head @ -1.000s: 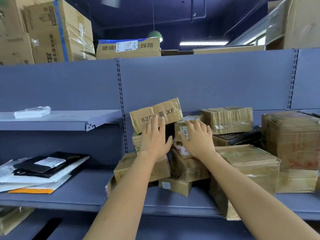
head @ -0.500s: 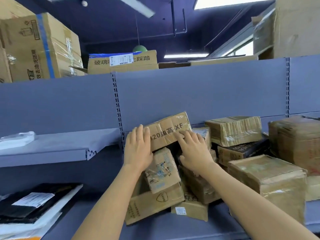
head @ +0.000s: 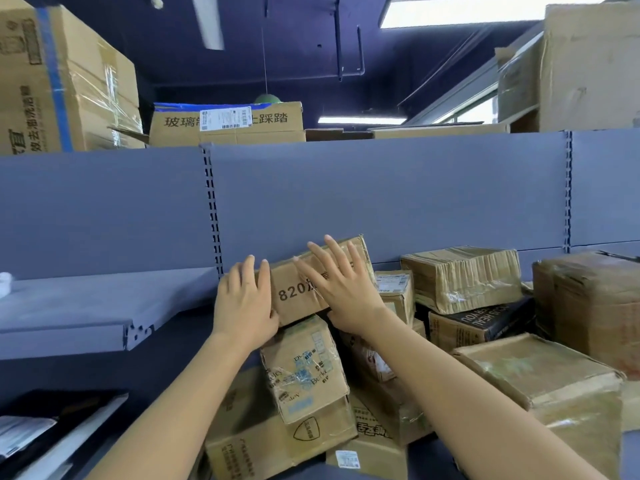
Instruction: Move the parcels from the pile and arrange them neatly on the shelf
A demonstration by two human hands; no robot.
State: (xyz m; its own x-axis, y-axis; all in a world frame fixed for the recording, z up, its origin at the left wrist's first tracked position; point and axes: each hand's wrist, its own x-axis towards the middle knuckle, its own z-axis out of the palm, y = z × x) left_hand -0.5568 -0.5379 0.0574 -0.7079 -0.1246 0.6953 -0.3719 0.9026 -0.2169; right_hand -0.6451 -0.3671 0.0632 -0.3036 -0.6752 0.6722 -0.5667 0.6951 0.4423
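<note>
A long brown parcel marked "820" [head: 294,292] lies tilted on top of the pile of cardboard parcels [head: 311,382] against the blue back panel. My left hand [head: 244,303] clasps its left end, thumb under the bottom edge. Across the parcel's front face lies my right hand [head: 341,289], flat with fingers spread. Under it sits a taped box with blue print [head: 304,368]. The blue-grey shelf [head: 76,306] to the left is bare near its right end.
More taped parcels [head: 460,278] and a big brown box [head: 595,299] stand to the right. Flat mailer bags [head: 41,431] lie on the lower left shelf. Large cartons [head: 228,123] sit on top of the shelving unit.
My view has tilted up and closer. My right hand moved up from the parcel's lower right onto its front face; my left hand stayed at its left end.
</note>
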